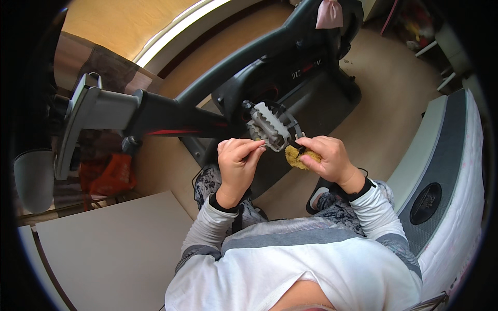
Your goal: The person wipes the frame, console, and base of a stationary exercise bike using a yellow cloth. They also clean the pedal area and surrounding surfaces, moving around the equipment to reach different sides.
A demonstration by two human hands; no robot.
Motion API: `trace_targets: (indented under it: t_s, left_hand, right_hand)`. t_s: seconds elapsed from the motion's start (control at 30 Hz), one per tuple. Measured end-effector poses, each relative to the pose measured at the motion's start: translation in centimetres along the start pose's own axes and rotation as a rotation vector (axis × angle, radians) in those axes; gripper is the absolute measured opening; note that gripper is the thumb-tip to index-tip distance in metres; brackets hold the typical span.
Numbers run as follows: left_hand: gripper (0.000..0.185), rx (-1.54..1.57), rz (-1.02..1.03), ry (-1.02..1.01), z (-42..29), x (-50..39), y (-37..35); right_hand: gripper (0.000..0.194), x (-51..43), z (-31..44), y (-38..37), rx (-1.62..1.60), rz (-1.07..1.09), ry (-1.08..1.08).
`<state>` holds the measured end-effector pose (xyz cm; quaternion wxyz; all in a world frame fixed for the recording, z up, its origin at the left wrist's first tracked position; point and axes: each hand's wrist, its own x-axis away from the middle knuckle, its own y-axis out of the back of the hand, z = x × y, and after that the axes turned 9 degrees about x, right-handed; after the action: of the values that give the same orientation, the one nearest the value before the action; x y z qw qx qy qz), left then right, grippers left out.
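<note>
In the head view, a grey metal pedal [271, 126] with a black toe strap [293, 120] sits on the crank of an exercise bike [233, 58]. My right hand [330, 159] is at the near right end of the pedal, gripping a fuzzy yellow cloth [292, 157]. Its thumb and forefinger are also at the tail of the black strap. My left hand [238, 165] is at the pedal's near left edge, with thumb and forefinger pinched together. Whether those fingertips hold the pedal's rim or something small is too fine to tell.
A white flat-topped cabinet [116, 252] stands at my left, beyond it a red bag [113, 175]. The bike's saddle [33, 179] is far left. A mattress with a grey side band [432, 171] runs along my right. A pink pouch [329, 15] hangs from the bike.
</note>
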<state>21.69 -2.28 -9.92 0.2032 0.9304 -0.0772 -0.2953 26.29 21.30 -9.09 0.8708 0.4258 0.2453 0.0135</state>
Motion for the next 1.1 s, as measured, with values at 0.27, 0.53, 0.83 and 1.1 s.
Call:
trace_targets:
  t_s: [0.27, 0.53, 0.83, 1.1]
  left_hand:
    - [0.017, 0.417, -0.053, 0.159, 0.6, 0.2, -0.6]
    - [0.018, 0.515, -0.122, -0.005, 0.7, 1.9, -5.1]
    - [0.020, 0.474, -0.144, -0.059, 1.1, 1.9, -5.3]
    - [0.021, 0.293, -0.096, -0.062, 0.1, 1.2, -4.1]
  right_hand:
    - [0.030, -0.5, 0.6, -0.1, 0.117, -0.167, 0.080]
    - [0.032, -1.2, 0.9, 0.6, 0.329, -0.287, 0.169]
    - [0.032, -1.4, 1.2, 1.1, 0.364, -0.304, 0.194]
    - [0.032, -1.4, 0.9, 1.3, 0.362, -0.303, 0.205]
